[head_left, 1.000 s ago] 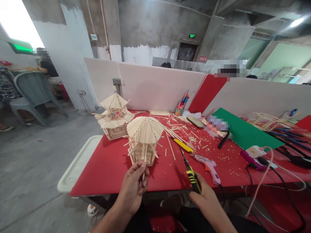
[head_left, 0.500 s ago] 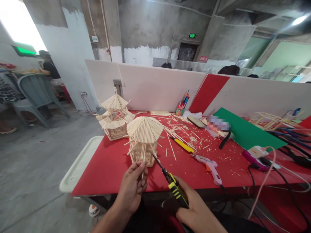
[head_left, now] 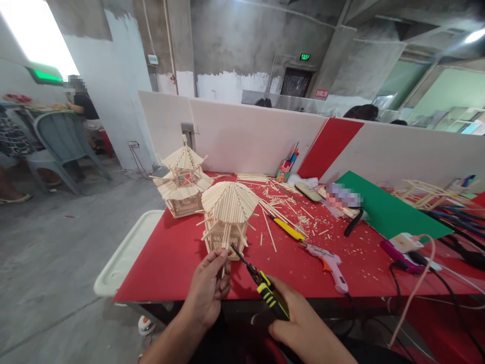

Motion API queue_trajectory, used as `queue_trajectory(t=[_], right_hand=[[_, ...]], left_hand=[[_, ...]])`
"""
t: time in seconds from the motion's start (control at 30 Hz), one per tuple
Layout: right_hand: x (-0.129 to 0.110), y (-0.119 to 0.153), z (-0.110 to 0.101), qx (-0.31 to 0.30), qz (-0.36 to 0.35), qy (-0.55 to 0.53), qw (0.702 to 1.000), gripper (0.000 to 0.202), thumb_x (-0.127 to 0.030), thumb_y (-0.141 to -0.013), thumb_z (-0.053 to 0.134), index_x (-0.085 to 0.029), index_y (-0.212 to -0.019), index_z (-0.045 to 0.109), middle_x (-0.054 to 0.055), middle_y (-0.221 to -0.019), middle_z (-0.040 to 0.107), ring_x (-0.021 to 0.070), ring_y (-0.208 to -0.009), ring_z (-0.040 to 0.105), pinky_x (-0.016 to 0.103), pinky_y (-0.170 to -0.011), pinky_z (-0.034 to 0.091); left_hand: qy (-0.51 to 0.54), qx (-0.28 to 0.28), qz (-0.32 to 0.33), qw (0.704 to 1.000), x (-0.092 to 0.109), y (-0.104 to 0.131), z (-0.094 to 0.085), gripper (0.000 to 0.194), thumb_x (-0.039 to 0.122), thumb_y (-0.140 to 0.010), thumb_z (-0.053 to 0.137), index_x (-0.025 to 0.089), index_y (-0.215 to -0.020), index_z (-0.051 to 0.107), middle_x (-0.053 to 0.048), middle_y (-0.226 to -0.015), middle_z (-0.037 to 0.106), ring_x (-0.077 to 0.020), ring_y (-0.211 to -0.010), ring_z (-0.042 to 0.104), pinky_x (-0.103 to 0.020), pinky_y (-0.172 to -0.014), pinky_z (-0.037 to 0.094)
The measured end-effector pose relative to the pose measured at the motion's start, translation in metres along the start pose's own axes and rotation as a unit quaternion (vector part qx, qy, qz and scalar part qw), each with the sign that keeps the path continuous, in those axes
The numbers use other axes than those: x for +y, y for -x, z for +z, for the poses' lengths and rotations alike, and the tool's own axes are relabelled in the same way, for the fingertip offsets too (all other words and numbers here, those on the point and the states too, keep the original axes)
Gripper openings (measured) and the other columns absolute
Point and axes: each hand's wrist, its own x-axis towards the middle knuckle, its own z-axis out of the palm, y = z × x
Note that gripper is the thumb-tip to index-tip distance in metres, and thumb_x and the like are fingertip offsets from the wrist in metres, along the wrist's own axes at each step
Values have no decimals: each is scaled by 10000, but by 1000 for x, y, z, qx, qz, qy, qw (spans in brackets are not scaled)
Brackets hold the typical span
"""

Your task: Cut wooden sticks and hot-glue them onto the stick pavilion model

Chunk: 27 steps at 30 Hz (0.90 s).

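Note:
My left hand pinches thin wooden sticks between thumb and fingers. These stand in front of a small pavilion model built of such sticks, with a pointed roof and slatted sides. My right hand is closed around the yellow-and-black handles of a pair of pliers. The narrow jaws point up and left, close to the sticks just above my left fingertips; whether they touch is unclear. A taller two-tiered pavilion model stands behind to the left.
On the red tabletop lie loose sticks and scraps, a yellow utility knife and a pink glue gun. Behind are a pen cup and a green board. Cables and a power strip occupy the right. A white partition borders the back.
The pliers in my right hand have moved slightly left, bringing their tips nearer the sticks. My left hand keeps its pinch. The whole view has shifted a little.

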Motion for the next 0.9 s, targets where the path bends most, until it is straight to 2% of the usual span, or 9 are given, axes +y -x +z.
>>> queue_trajectory(t=[0.37, 0.57, 0.77, 0.9], right_hand=[[-2, -2, -7, -8, 0, 13, 1000, 704, -138, -565, 456, -186, -1267, 488, -12, -842, 632, 163, -777, 543, 257, -765, 409], [-3, 0, -7, -11, -12, 6, 1000, 669, -137, -584, 457, -187, -1249, 503, -11, -846, 631, 166, -809, 549, 266, -801, 409], [-3, 0, -8, -6, -19, -4, 1000, 649, -146, -606, 474, -195, -1253, 503, 2, -907, 642, 179, -850, 564, 286, -822, 420], [-3, 1, -8, 5, -29, 3, 1000, 659, -134, -591, 486, -193, -1247, 522, 28, -1020, 648, 197, -914, 575, 301, -861, 421]], left_hand=[[-6, 8, -1, 1000, 1, 1, 2, 358, 360, -563, 777, 168, -720, 518, 80, -482, 509, 6, -293, 271, -124, -299, 123], [-14, 10, 3, 1000, 1, 1, 3, 355, 381, -571, 768, 163, -718, 529, 86, -479, 498, 8, -290, 257, -128, -300, 118], [-16, 7, 9, 1000, 1, 1, 3, 349, 372, -575, 767, 164, -721, 528, 88, -478, 493, 6, -293, 259, -128, -305, 124], [-39, 4, 22, 999, -2, 4, 1, 342, 391, -592, 765, 169, -716, 535, 86, -479, 499, 4, -292, 253, -133, -305, 133]])
